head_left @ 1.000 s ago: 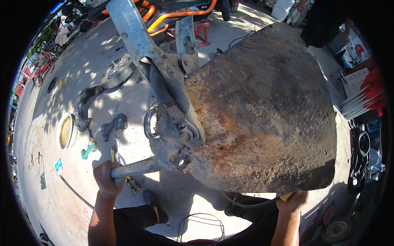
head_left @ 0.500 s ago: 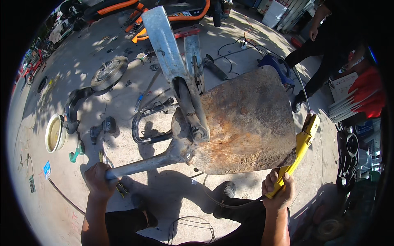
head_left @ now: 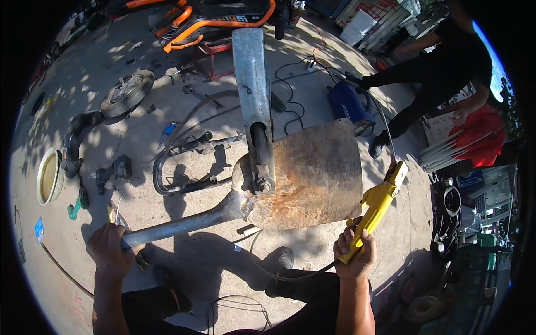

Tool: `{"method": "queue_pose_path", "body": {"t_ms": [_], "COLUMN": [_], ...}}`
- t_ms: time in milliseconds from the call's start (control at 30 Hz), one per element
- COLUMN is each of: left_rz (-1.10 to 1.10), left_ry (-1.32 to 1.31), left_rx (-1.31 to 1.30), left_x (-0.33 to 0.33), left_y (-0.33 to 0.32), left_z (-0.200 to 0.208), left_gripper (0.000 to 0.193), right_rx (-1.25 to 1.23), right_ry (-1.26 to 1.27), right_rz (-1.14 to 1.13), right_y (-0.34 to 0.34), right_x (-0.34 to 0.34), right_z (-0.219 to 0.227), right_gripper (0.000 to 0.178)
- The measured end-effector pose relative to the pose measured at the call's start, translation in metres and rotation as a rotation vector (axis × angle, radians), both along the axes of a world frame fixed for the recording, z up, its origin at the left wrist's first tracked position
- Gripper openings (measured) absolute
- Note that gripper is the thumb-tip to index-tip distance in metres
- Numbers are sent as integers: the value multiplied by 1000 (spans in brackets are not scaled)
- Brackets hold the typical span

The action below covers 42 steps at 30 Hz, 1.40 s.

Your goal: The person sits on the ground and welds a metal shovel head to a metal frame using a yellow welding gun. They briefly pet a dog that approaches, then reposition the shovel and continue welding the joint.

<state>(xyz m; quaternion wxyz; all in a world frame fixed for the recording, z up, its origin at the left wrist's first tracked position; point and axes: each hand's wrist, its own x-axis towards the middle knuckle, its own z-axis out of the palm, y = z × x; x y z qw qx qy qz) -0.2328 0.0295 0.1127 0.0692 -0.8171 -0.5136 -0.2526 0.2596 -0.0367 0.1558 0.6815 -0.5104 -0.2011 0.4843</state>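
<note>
My left hand (head_left: 110, 247) is wrapped round the end of a grey pipe handle (head_left: 181, 224). The pipe runs into a wide, rusty shovel blade (head_left: 318, 178), held up off the ground in front of me. A grey metal bracket (head_left: 249, 70) is bolted near the joint and points away from me. In my right hand (head_left: 355, 254) is a yellow welding electrode holder (head_left: 378, 215), close beside the blade's right edge. A thin electrode (head_left: 385, 125) sticks out from its jaws, pointing away. The cable (head_left: 304, 276) hangs from the holder's lower end.
Around lie a wheel (head_left: 128, 94), a cordless drill (head_left: 114, 170), a bent black metal frame (head_left: 167, 187) and a pale bucket (head_left: 50, 176). A blue machine (head_left: 349, 103) stands beyond the blade. At the far right, a person (head_left: 446, 67) in dark clothes stands near a red cloth (head_left: 477, 137).
The view has shifted, and shovel and hands sit further left in it. The blade has tilted, and the electrode holder now appears beside its edge rather than overlapping its corner. The person's arms have moved.
</note>
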Motion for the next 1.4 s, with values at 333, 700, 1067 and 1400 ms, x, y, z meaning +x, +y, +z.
{"method": "queue_pose_path", "body": {"t_ms": [333,700,1067,1400], "left_rz": [55,309,201,415], "left_ry": [-28,-130,-523,-1085], "left_rx": [-32,-297,-464,-1013], "left_x": [-9,-5,44,48], "left_y": [-2,-12,-22,-17], "left_z": [-8,-29,-38,6], "left_gripper": [50,34,36,42], "right_rx": [4,-3,-52,-18], "right_ry": [-1,81,75,170], "right_rz": [12,57,43,99], "right_y": [3,0,-6,11], "right_x": [-7,1,5,-6], "right_z": [-2,-6,0,1], "right_gripper": [42,38,33,25]}}
